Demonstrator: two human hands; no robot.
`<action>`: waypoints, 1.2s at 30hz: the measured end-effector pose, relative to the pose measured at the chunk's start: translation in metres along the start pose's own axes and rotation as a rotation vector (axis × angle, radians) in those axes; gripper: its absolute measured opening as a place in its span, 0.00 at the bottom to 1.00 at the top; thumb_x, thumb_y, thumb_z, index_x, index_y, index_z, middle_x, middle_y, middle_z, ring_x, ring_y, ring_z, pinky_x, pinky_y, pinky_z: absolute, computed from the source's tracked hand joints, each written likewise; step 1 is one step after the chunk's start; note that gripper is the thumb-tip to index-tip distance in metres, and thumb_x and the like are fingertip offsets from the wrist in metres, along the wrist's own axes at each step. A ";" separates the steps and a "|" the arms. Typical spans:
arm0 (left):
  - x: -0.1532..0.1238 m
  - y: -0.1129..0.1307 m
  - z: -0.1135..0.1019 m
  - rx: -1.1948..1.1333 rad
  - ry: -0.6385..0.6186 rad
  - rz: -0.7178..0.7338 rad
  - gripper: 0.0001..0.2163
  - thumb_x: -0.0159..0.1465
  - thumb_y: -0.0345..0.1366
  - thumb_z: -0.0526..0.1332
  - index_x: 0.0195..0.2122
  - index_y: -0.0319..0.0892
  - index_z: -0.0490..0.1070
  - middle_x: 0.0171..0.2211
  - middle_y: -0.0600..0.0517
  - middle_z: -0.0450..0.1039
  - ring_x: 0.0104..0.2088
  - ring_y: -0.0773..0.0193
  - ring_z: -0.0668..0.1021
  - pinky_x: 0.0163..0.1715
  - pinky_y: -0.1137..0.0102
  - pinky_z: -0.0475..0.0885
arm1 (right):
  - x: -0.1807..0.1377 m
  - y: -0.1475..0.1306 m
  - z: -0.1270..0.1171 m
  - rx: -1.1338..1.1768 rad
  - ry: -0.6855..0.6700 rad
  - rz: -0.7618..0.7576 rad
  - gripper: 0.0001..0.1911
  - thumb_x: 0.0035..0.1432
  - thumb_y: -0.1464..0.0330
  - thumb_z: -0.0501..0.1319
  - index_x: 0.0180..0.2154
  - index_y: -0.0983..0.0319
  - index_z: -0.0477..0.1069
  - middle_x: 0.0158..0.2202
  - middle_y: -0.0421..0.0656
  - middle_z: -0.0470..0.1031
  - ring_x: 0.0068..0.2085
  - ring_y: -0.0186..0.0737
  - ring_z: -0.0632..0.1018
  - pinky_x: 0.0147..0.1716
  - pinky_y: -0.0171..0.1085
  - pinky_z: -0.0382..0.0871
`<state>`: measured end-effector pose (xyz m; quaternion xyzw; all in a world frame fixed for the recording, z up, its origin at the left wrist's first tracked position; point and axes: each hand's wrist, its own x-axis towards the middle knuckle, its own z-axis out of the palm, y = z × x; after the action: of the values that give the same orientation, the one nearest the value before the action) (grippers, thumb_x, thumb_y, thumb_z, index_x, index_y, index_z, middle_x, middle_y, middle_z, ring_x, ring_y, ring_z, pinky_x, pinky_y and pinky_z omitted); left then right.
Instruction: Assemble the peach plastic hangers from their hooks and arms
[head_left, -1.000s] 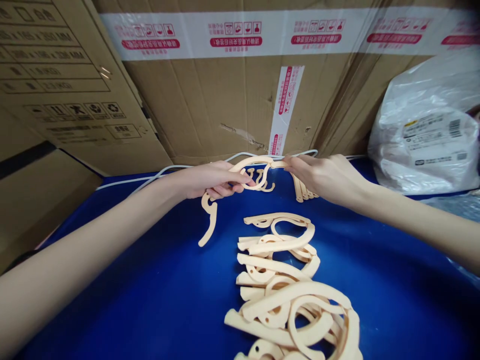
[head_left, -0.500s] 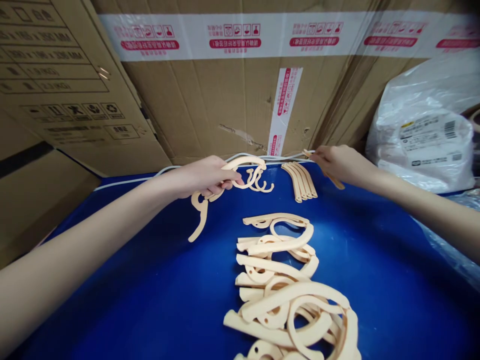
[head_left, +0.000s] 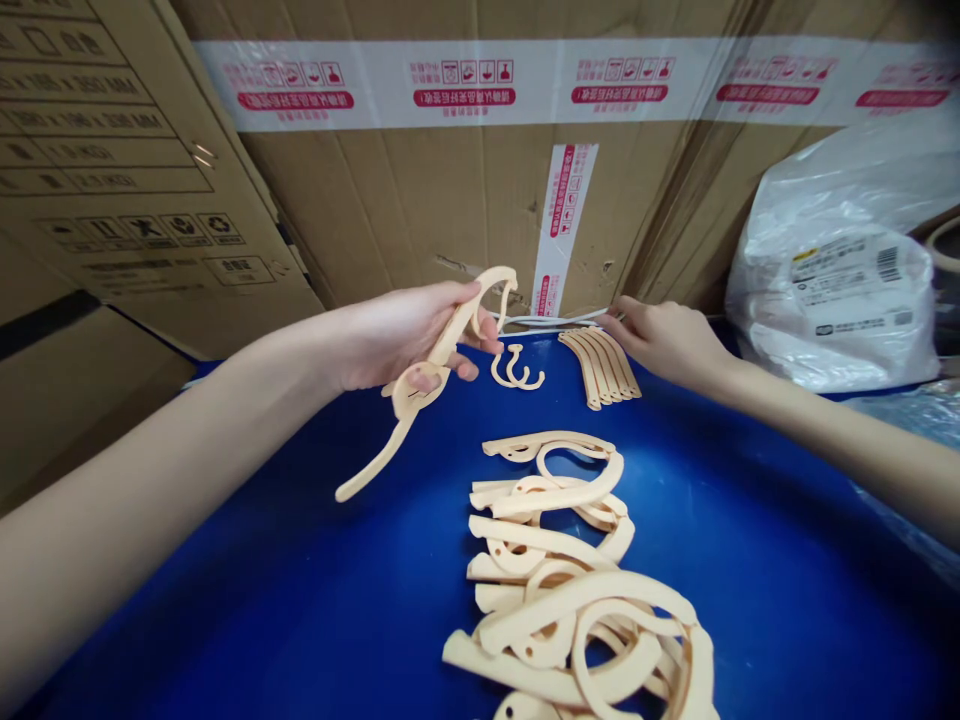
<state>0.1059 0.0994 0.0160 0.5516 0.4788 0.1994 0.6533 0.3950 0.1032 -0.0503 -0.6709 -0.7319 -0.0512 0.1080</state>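
My left hand (head_left: 427, 335) is closed around a cream plastic folding hanger (head_left: 457, 325), held above the blue surface. One arm of the hanger hangs down toward the lower left, and its round joint lies by my thumb. Small loose hooks (head_left: 523, 378) lie just right of my left fingers. My right hand (head_left: 664, 335) has its fingers pinched at the upper end of the rightmost curved hanger arm (head_left: 628, 378), part of a neat row of several such arms (head_left: 592, 370). My right fingertips are partly hidden.
Several folded cream hangers (head_left: 555, 555) overlap in a column toward the front. Cardboard boxes (head_left: 412, 190) stand behind and at left (head_left: 97, 150). A white cable (head_left: 551, 321) runs along the back. A plastic-wrapped package (head_left: 832, 270) sits at right on the blue surface (head_left: 300, 600).
My right hand has brought a curved arm down to the right end of the row, which now looks wider. My left hand has lifted and turned the hanger, away from the loose hooks.
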 end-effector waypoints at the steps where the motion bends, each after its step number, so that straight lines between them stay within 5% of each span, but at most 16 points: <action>1: 0.001 0.003 0.007 0.046 0.037 0.044 0.17 0.69 0.47 0.54 0.32 0.41 0.74 0.31 0.47 0.74 0.20 0.69 0.71 0.09 0.78 0.54 | -0.003 -0.012 -0.007 0.146 0.026 -0.028 0.27 0.68 0.49 0.48 0.41 0.62 0.75 0.31 0.50 0.78 0.33 0.48 0.78 0.28 0.38 0.62; 5: 0.008 0.021 0.041 0.314 0.131 0.275 0.14 0.70 0.42 0.54 0.37 0.41 0.77 0.33 0.49 0.77 0.30 0.63 0.79 0.23 0.75 0.72 | -0.009 -0.063 -0.037 0.982 -0.211 -0.213 0.31 0.65 0.41 0.48 0.38 0.58 0.74 0.32 0.45 0.77 0.23 0.34 0.71 0.20 0.35 0.59; 11: 0.001 0.029 0.049 0.343 0.277 0.393 0.15 0.70 0.38 0.51 0.45 0.40 0.77 0.45 0.46 0.78 0.45 0.52 0.81 0.38 0.64 0.77 | -0.001 -0.067 -0.054 1.197 -0.076 -0.119 0.16 0.62 0.57 0.63 0.27 0.59 0.70 0.24 0.40 0.69 0.23 0.32 0.66 0.20 0.33 0.57; 15: -0.003 0.018 0.037 0.365 0.345 0.487 0.10 0.70 0.38 0.56 0.45 0.40 0.73 0.47 0.47 0.76 0.45 0.57 0.80 0.39 0.69 0.76 | 0.000 -0.049 -0.053 1.097 0.085 -0.140 0.11 0.63 0.59 0.63 0.33 0.57 0.70 0.21 0.36 0.65 0.21 0.32 0.63 0.22 0.35 0.54; 20: -0.001 0.014 0.034 0.334 0.305 0.474 0.09 0.71 0.40 0.55 0.47 0.42 0.67 0.31 0.53 0.73 0.30 0.67 0.78 0.34 0.71 0.73 | -0.009 -0.045 -0.058 0.597 0.242 -0.312 0.15 0.69 0.56 0.54 0.41 0.57 0.73 0.19 0.35 0.63 0.21 0.33 0.63 0.26 0.36 0.53; 23: 0.002 0.009 0.036 0.471 0.183 0.461 0.12 0.74 0.40 0.50 0.37 0.40 0.68 0.23 0.56 0.65 0.22 0.71 0.70 0.27 0.73 0.67 | -0.013 -0.050 -0.056 0.221 0.285 -0.337 0.16 0.70 0.58 0.52 0.41 0.59 0.75 0.22 0.39 0.65 0.23 0.35 0.63 0.28 0.37 0.50; 26: 0.006 -0.005 0.041 0.715 0.181 0.589 0.19 0.75 0.39 0.47 0.28 0.40 0.65 0.22 0.55 0.63 0.23 0.69 0.68 0.29 0.72 0.65 | -0.013 -0.053 -0.049 0.149 0.215 -0.309 0.11 0.67 0.63 0.55 0.38 0.60 0.74 0.20 0.38 0.61 0.22 0.35 0.60 0.27 0.37 0.48; 31: 0.025 -0.033 0.047 1.105 0.379 0.600 0.16 0.75 0.37 0.45 0.39 0.39 0.70 0.29 0.50 0.72 0.29 0.63 0.73 0.31 0.68 0.63 | -0.004 -0.039 -0.039 0.910 -0.325 -0.147 0.15 0.67 0.65 0.51 0.31 0.61 0.69 0.16 0.35 0.58 0.18 0.30 0.58 0.20 0.33 0.49; 33: 0.039 -0.041 0.046 1.134 0.352 0.532 0.16 0.75 0.36 0.45 0.40 0.38 0.72 0.31 0.49 0.75 0.30 0.62 0.76 0.31 0.68 0.64 | 0.000 -0.031 -0.038 1.212 -0.397 -0.030 0.13 0.67 0.67 0.50 0.33 0.62 0.68 0.15 0.33 0.55 0.17 0.29 0.55 0.18 0.31 0.46; 36: 0.061 -0.047 0.044 1.124 0.326 0.475 0.19 0.74 0.35 0.46 0.33 0.38 0.74 0.29 0.49 0.77 0.31 0.62 0.78 0.34 0.69 0.67 | 0.002 -0.029 -0.039 1.395 -0.333 0.048 0.11 0.67 0.69 0.50 0.36 0.62 0.70 0.15 0.33 0.57 0.16 0.28 0.55 0.16 0.30 0.47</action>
<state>0.1585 0.1099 -0.0543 0.8645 0.4680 0.1386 0.1201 0.3697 0.0939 -0.0099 -0.4605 -0.5860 0.5338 0.3996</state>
